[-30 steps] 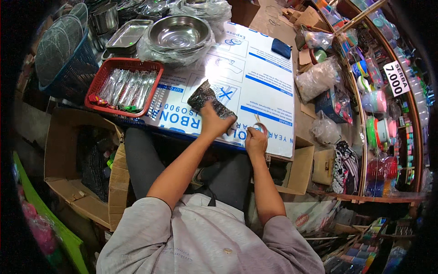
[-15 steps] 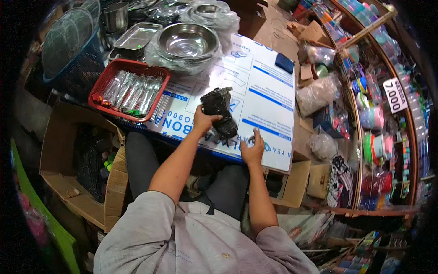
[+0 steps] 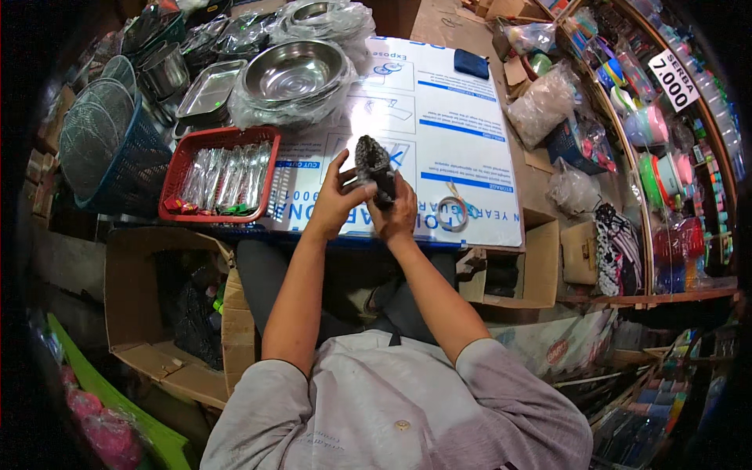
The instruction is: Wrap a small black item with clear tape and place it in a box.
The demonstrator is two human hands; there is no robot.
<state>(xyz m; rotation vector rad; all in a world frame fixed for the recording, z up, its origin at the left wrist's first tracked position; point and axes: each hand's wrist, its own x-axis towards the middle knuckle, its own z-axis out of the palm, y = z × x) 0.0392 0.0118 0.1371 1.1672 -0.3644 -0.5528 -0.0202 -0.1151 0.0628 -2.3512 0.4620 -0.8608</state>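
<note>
A black bundle in clear plastic wrap (image 3: 376,160) stands tilted up over the near part of the white printed sheet (image 3: 470,153). My right hand (image 3: 398,213) is closed round its lower end. At its left side is my left hand (image 3: 338,200), fingers apart, with the thumb close against the wrap; whether it presses on it is hard to see. Just right of my hands lie a roll of tape (image 3: 452,223) and scissors with teal handles (image 3: 471,210). The bundle's underside is hidden by my fingers.
To the left sits a red basket (image 3: 166,184) of wrapped cutlery, beside a blue basket (image 3: 102,184) with wire strainers. Steel bowls (image 3: 296,74) and trays (image 3: 210,90) stand behind. A dark blue pouch (image 3: 471,63) lies far right. Open cartons (image 3: 129,298) flank my legs; shelves line the right.
The black bundle has turned more upright and come into my right hand, which moved left to it. My left hand has loosened its grip. The view has shifted, uncovering the tape and scissors.
</note>
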